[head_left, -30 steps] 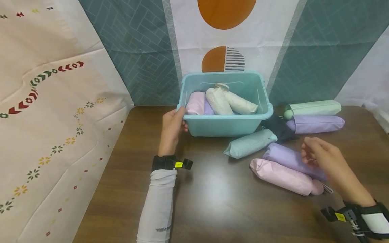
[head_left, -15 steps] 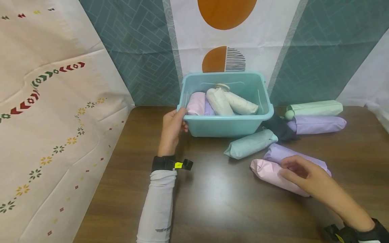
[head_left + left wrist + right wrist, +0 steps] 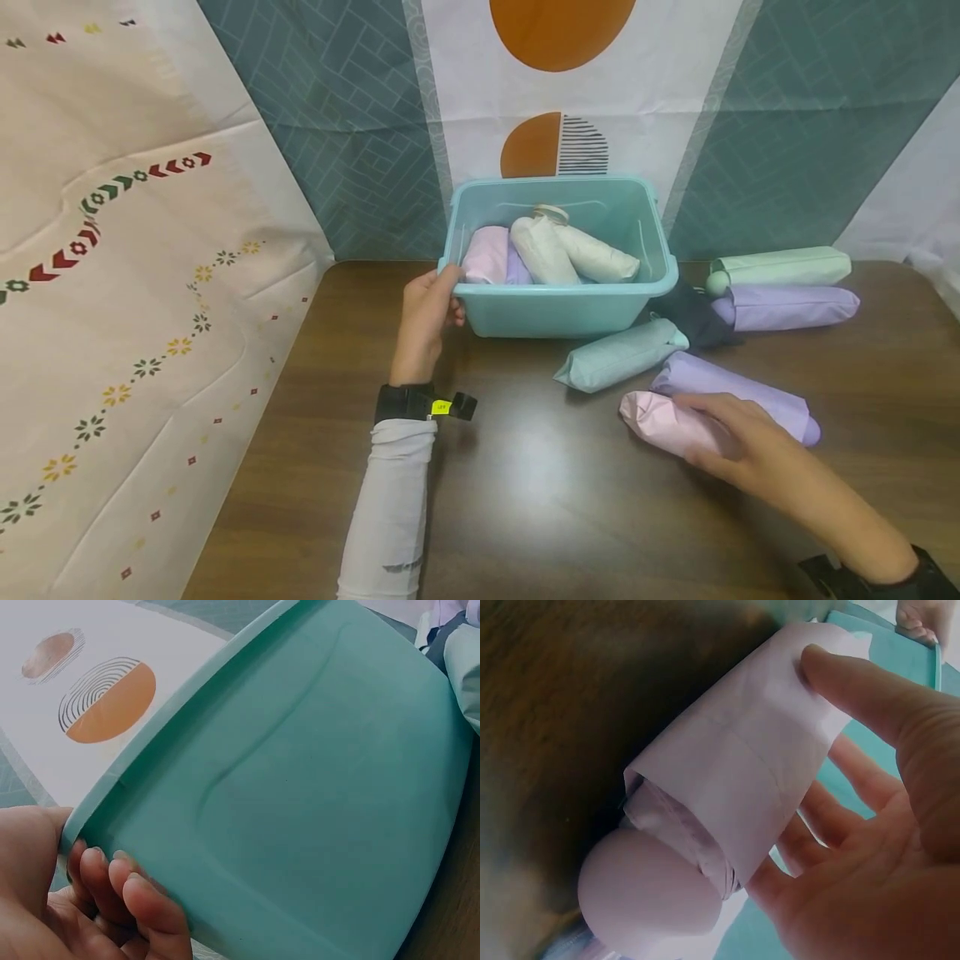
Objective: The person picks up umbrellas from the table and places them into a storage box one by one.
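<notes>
The right hand (image 3: 757,450), the nearer one, holds a pink folded umbrella (image 3: 656,423) between thumb and fingers, on or just above the table (image 3: 517,517), long axis slanting away leftward; beyond its far end stands the blue bin (image 3: 555,315), gripped by the left hand (image 3: 426,317); only the right wrist view shows the umbrella's rounded handle (image 3: 649,889)

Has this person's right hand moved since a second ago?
Yes: against the table, the right hand has moved left and down in the head view, onto the pink umbrella.
</notes>
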`<state>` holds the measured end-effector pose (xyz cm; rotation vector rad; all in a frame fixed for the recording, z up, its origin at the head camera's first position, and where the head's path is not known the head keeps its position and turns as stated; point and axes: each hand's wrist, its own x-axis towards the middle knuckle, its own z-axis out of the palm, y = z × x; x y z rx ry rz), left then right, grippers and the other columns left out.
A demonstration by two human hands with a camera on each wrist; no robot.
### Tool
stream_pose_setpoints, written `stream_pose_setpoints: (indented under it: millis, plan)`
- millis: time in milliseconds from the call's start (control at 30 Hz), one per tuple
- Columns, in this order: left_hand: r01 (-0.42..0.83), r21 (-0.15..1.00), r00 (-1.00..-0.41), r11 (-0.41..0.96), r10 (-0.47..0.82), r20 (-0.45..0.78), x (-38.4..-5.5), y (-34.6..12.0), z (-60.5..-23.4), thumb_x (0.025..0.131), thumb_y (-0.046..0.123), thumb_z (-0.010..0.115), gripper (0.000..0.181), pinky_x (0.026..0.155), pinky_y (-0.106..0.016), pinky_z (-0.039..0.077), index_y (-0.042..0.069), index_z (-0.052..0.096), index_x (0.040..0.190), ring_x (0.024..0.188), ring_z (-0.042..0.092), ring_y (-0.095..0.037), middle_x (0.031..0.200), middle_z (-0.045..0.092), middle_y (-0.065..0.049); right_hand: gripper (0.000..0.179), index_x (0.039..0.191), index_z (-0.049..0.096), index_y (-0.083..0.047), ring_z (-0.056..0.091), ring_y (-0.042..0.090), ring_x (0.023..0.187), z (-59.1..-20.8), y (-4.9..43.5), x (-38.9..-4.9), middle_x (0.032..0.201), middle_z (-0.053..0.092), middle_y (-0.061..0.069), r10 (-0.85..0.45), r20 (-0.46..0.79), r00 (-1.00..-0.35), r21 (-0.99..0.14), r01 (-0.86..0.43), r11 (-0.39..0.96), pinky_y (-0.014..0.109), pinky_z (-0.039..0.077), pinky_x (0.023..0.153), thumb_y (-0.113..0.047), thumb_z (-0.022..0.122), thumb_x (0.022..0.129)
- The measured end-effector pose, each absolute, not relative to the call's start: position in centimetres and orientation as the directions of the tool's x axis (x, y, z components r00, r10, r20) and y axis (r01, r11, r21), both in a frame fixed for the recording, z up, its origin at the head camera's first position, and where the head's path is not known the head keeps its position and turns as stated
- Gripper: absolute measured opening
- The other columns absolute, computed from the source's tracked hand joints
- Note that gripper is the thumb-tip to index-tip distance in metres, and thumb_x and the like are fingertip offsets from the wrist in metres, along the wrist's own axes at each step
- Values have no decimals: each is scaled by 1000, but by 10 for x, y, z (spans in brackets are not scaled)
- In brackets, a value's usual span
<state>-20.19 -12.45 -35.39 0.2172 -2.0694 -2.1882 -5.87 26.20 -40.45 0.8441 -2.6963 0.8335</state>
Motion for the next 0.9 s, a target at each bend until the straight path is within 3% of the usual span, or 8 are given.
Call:
stream_pose_setpoints:
  millis: [300, 500, 733, 900]
  plan:
    - [-15, 999, -980, -36, -198, -22, -201, -124, -354, 86, 21, 58, 23, 49, -26, 42, 4, 49, 72, 49, 44, -14, 58, 43, -4, 76, 135, 52, -7, 46, 16, 120, -408, 263, -57, 128, 57, 9, -525, 340, -780, -422, -625, 656, 14, 18, 105, -10, 84, 66]
    - [-3, 999, -979, -39, -203, -10, -203, -124, -354, 85, 21, 58, 24, 48, -25, 41, 5, 48, 71, 48, 44, -14, 58, 42, -4, 74, 133, 55, -8, 52, 26, 111, -410, 262, -61, 125, 60, 9, -495, 327, -805, -419, -593, 687, 12, 19, 101, -10, 84, 65]
    - [5, 999, -980, -43, -198, -3, -203, -123, -355, 86, 20, 58, 25, 48, -25, 40, 5, 47, 70, 48, 44, -14, 58, 42, -3, 72, 128, 58, -9, 53, 18, 103, -409, 263, -65, 119, 63, 4, -461, 308, -832, -449, -555, 701, 14, 25, 92, -8, 85, 61]
    - [-8, 999, -979, -37, -205, -16, -202, -123, -355, 85, 21, 58, 25, 48, -26, 41, 4, 47, 70, 49, 44, -14, 58, 42, -4, 71, 128, 58, -8, 52, 23, 102, -402, 262, -65, 119, 62, 8, -460, 323, -827, -424, -561, 711, 20, 28, 91, -7, 84, 62]
